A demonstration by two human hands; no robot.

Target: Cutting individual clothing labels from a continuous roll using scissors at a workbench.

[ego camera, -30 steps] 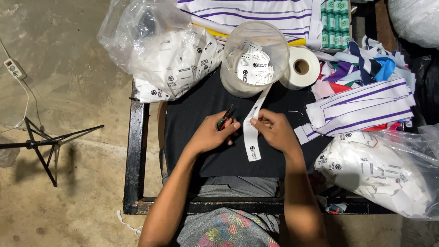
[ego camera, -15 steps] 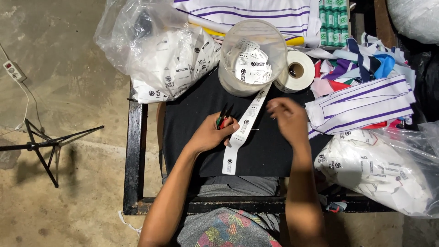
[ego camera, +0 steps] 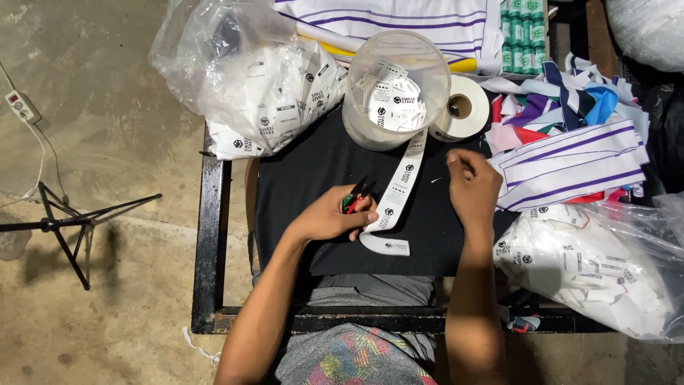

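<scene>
Two hands: left hand (ego camera: 329, 217) grips snips (ego camera: 354, 195) and label strip (ego camera: 397, 192); right hand (ego camera: 472, 187) seemingly pinched empty.

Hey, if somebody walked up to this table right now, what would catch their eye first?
Probably the white label strip running from the clear plastic tub down the black work surface, with the left hand pinching it while gripping small red-and-green snips. The right hand hovers beside it. Bulging clear bags of cut labels sit at the upper left and lower right.
</scene>
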